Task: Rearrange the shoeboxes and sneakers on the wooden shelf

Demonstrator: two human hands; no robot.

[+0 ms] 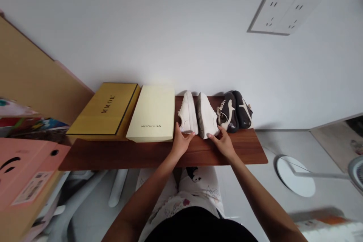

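Two white sneakers lie on their sides on a brown wooden shelf (119,157), soles facing each other with a narrow gap between. My left hand (180,141) grips the heel end of the left white sneaker (187,113), thumb and fingers on either side. The heel end of the right white sneaker (208,117) is between the thumb and fingers of my right hand (223,141). Just right of it stands a pair of dark sneakers with cream trim (231,111), close to my right fingers. A cream shoebox (154,111) marked MEIZHIYUAN is left of my left hand.
At the shelf's left end sits a gold MMOK box (104,107). A pink box (25,170) and cardboard panels crowd the left side. Behind the shelf is a white wall with a socket plate (283,13). A fan's round white base (296,181) stands on the floor at right.
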